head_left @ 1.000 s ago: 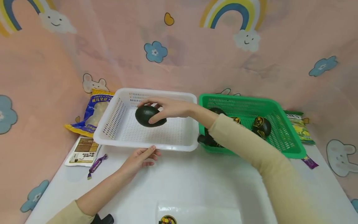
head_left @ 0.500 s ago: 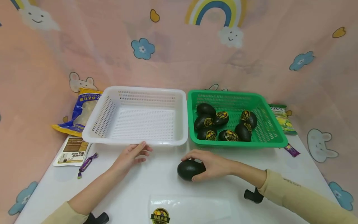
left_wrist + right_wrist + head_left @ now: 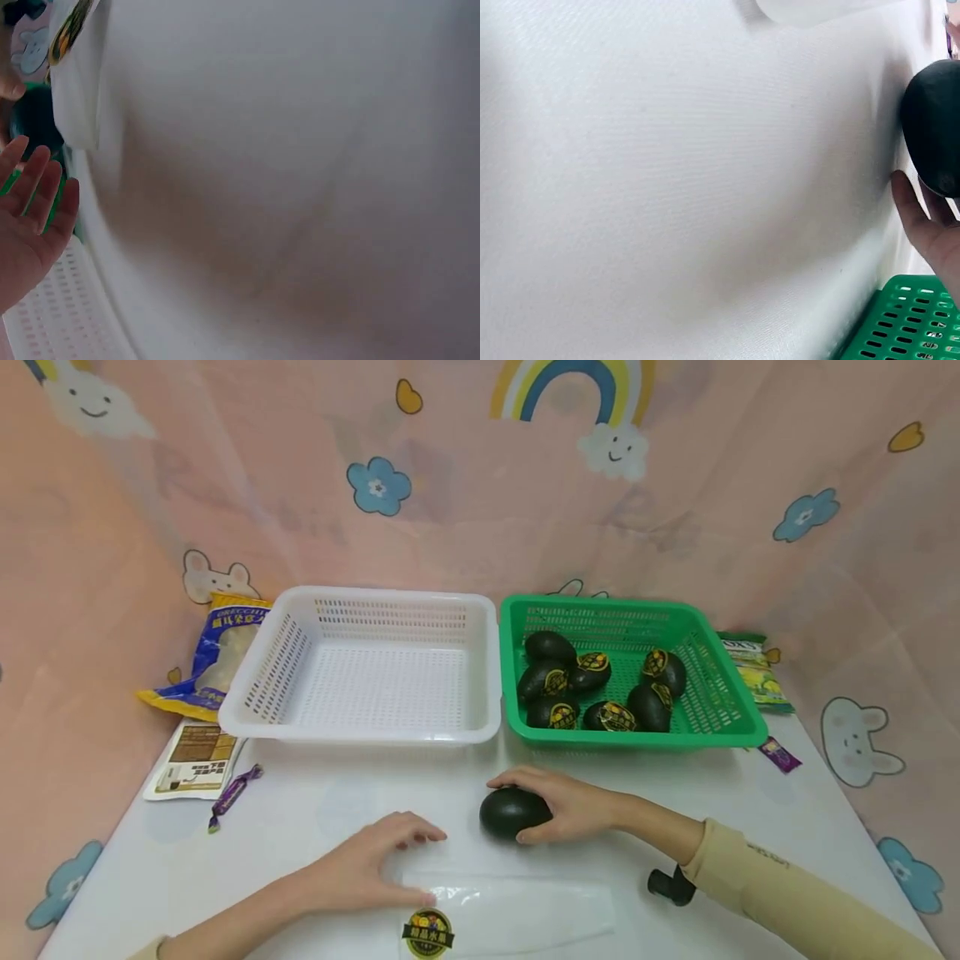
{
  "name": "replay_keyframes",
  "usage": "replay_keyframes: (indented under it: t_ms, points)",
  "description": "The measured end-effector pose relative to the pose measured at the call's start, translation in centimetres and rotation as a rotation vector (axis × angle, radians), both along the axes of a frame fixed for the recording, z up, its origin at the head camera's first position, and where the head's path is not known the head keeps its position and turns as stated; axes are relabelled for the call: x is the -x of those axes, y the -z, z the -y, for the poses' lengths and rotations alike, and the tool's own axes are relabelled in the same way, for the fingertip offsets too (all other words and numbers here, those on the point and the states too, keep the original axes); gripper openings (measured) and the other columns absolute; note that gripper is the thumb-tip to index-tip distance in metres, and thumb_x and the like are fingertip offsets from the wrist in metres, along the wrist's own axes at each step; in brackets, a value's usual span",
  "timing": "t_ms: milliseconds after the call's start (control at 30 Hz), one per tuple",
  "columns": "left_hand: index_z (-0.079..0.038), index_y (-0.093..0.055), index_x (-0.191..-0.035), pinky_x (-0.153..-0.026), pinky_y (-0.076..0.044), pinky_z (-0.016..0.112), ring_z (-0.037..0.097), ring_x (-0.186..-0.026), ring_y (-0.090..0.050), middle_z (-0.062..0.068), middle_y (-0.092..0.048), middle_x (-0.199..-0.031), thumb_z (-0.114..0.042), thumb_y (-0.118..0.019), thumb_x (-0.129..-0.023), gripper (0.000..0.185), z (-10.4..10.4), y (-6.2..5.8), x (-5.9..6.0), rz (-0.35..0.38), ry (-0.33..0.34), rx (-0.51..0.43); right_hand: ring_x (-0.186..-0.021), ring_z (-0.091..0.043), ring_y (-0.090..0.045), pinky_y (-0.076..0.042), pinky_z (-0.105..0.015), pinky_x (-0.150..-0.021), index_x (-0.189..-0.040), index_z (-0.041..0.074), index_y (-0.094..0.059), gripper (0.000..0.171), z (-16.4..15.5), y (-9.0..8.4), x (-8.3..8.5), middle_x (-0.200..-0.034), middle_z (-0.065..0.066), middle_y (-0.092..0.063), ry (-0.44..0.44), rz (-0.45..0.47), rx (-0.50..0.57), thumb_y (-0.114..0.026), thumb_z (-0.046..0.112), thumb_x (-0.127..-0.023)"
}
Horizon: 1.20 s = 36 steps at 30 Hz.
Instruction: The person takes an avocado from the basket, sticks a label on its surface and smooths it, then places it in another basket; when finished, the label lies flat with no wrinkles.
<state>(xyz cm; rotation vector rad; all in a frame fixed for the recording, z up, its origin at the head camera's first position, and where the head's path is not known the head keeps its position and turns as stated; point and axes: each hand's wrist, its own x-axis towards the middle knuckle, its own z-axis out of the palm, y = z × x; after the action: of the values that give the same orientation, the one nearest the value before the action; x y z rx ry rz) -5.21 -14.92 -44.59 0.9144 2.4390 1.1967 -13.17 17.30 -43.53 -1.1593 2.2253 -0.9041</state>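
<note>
My right hand (image 3: 573,810) grips a dark green avocado (image 3: 513,814) low at the middle of the white table; its visible side bears no sticker. The right wrist view shows the same avocado (image 3: 936,124) against the fingers. My left hand (image 3: 360,868) is spread with thumb and fingers apart, holding nothing. Its thumb tip is just above a glossy translucent strip (image 3: 525,906); whether they touch I cannot tell. On the strip's left end is a round black-and-gold sticker (image 3: 427,933), also visible edge-on in the left wrist view.
Behind the hands stand a white basket (image 3: 360,735) and a green basket (image 3: 637,739) holding several stickered avocados (image 3: 551,647). Left are a blue-yellow pasta bag (image 3: 217,652), a white packet (image 3: 197,760) and a purple candy (image 3: 236,793). At right lie a green packet (image 3: 761,677) and another purple candy (image 3: 780,754).
My right hand has brought the avocado from over the white basket down to the table's middle. My left hand has left the white basket's rim and come down to the strip.
</note>
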Motion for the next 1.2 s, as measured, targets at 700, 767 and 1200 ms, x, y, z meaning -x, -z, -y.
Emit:
replay_keyframes:
  t_ms: [700, 767, 1200]
  points:
    - [-0.018, -0.069, -0.109, -0.071, -0.052, 0.018, -0.002, -0.084, -0.061, -0.012, -0.068, -0.098, -0.022, -0.076, -0.086, 0.024, -0.6, 1.8, -0.6, -0.064, 0.176, -0.146, -0.121, -0.011, -0.047, -0.043, -0.036, -0.099, -0.130, 0.022, -0.057, 0.045, 1.3, -1.6, -1.6, -0.129, 0.011, -0.055, 0.002, -0.302, 0.226, -0.071, 0.034, -0.090]
    - [-0.018, -0.073, -0.103, -0.066, -0.053, 0.019, -0.003, -0.076, -0.062, -0.014, -0.071, -0.094, -0.024, -0.076, -0.086, 0.019, -1.1, 1.1, -0.1, 0.006, 0.162, -0.178, -0.111, -0.009, -0.052, -0.045, -0.030, -0.093, -0.118, 0.023, -0.064, 0.032, 2.0, -2.3, -2.5, -0.116, 0.012, -0.061, -0.009, -0.379, 0.312, -0.074, 0.030, -0.088]
    - [-0.019, -0.079, -0.088, -0.049, -0.044, 0.018, 0.002, -0.055, -0.056, -0.014, -0.069, -0.070, -0.033, -0.074, -0.087, 0.015, -3.3, -1.7, 1.1, 0.190, 0.027, -0.212, -0.091, -0.002, -0.053, -0.048, -0.021, -0.078, -0.089, 0.025, -0.069, 0.012, 3.2, -2.7, -5.8, -0.091, 0.018, -0.063, 0.070, -0.355, 0.299, -0.079, 0.026, -0.084]
